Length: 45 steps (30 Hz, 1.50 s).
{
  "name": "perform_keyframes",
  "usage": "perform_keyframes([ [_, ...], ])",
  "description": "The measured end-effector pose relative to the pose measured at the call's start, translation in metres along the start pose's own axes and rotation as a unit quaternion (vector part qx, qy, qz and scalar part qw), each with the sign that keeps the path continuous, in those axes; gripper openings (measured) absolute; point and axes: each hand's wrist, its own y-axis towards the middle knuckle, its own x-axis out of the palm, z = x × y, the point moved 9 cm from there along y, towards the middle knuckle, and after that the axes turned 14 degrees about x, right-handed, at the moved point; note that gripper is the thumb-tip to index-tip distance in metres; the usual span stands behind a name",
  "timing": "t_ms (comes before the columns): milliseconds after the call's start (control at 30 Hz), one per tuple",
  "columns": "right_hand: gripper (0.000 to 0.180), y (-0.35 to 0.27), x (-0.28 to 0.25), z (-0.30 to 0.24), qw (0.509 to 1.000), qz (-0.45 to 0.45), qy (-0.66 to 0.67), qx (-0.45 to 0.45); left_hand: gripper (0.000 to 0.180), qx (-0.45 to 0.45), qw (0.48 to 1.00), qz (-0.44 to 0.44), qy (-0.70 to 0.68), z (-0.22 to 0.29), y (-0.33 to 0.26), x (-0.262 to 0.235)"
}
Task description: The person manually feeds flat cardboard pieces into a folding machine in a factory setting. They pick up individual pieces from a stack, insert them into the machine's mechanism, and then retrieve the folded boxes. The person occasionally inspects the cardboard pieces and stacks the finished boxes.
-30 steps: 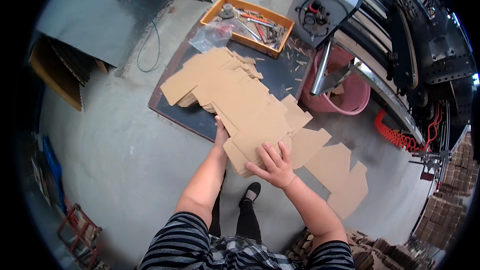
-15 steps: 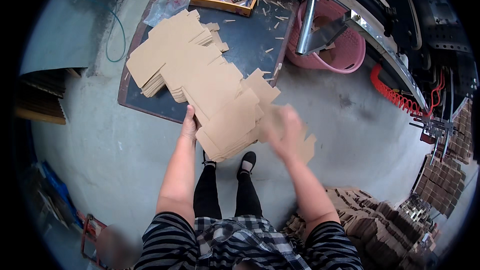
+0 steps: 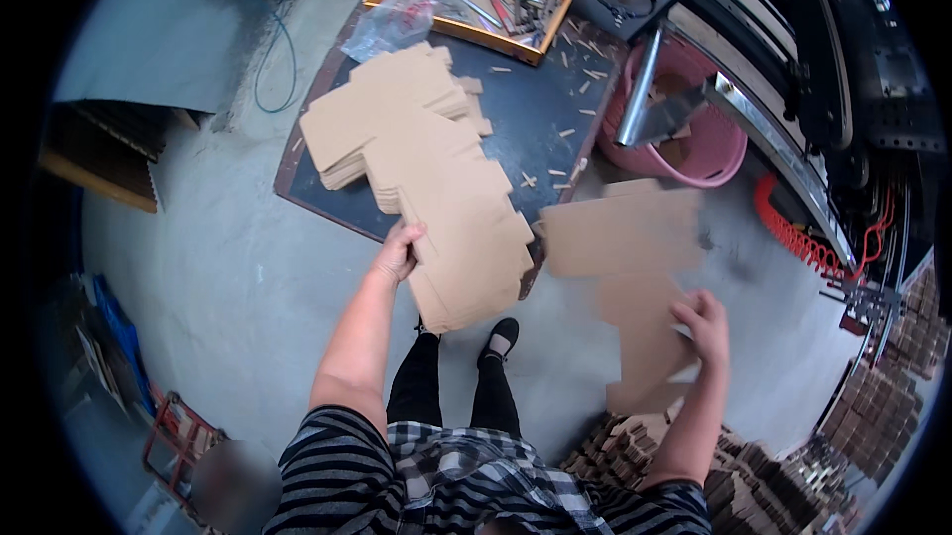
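A stack of flat die-cut cardboard box blanks lies on the dark table, its near end jutting past the table edge. My left hand grips the left side of that overhanging end, thumb on top and fingers hidden beneath. Off to the right, my right hand is closed on the edge of a single cardboard box blank, held in the air over the floor. This blank is partly smeared by motion.
An orange tray of tools and a clear plastic bag sit at the table's far side. Cardboard scraps litter the table. A pink basket stands beside a machine. Stacked cardboard blanks fill the lower right.
My right hand has swung right, bringing one blank away from the stack. My left hand stays on the stack's near end. The whole view has shifted slightly.
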Motion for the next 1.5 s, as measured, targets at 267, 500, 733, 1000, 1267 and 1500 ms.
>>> perform_keyframes([
  [267,0.022,-0.007,0.111,-0.132,0.958,-0.141,0.239,-0.073,0.073,-0.058,0.986,-0.12,0.099,-0.015,-0.017,0.026],
  [500,0.035,0.08,0.241,-0.117,0.989,0.027,0.063,-0.127,0.066,-0.1,0.983,-0.153,0.035,-0.021,-0.012,0.038],
  [733,0.06,0.071,0.239,-0.113,0.993,0.024,0.08,-0.083,0.062,-0.15,0.984,-0.084,-0.046,-0.011,-0.018,0.036],
  [1000,0.072,0.056,0.294,-0.091,0.954,-0.148,0.263,-0.002,0.068,-0.099,0.976,-0.151,0.122,-0.003,-0.004,0.068],
  [1267,0.074,0.018,0.314,-0.066,0.903,-0.191,0.386,0.01,0.081,0.013,0.885,-0.242,0.397,0.079,-0.011,0.074],
  [1500,0.107,0.023,0.245,-0.097,0.944,-0.088,0.319,0.015,0.099,0.231,0.648,-0.259,0.678,0.219,-0.008,0.125],
])
